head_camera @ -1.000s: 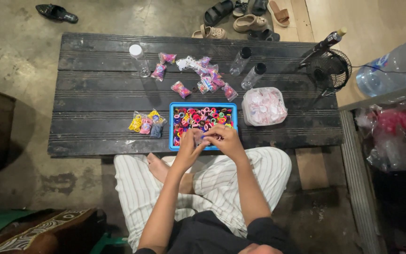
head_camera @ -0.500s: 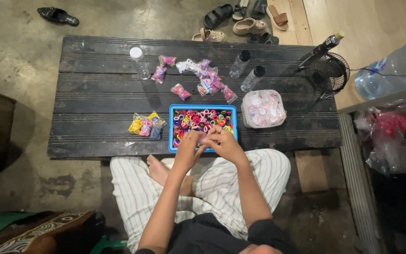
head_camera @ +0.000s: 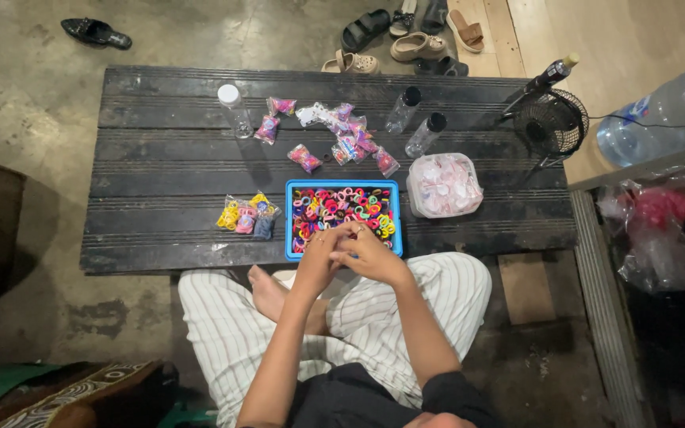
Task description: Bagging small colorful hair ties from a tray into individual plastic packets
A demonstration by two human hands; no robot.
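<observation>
A blue tray (head_camera: 290, 222) full of small colourful hair ties sits at the near edge of a dark wooden table (head_camera: 160, 150). My left hand (head_camera: 320, 254) and my right hand (head_camera: 368, 252) meet over the tray's near rim, fingertips together, pinching small hair ties (head_camera: 345, 235). A packet of yellow, pink and blue ties (head_camera: 246, 215) lies left of the tray. Several small pink filled packets (head_camera: 342, 139) lie beyond it.
A clear bag of white pieces (head_camera: 443, 185) is right of the tray. Three clear bottles (head_camera: 234, 109) (head_camera: 403, 109) (head_camera: 426, 133) stand on the table, a small black fan (head_camera: 550, 124) at its right end. Sandals (head_camera: 394, 36) lie on the floor beyond, a big water jug (head_camera: 663, 115) at right.
The hands stay together at the tray's near edge, shifting only slightly; the fingers keep working the ties. Nothing else moved.
</observation>
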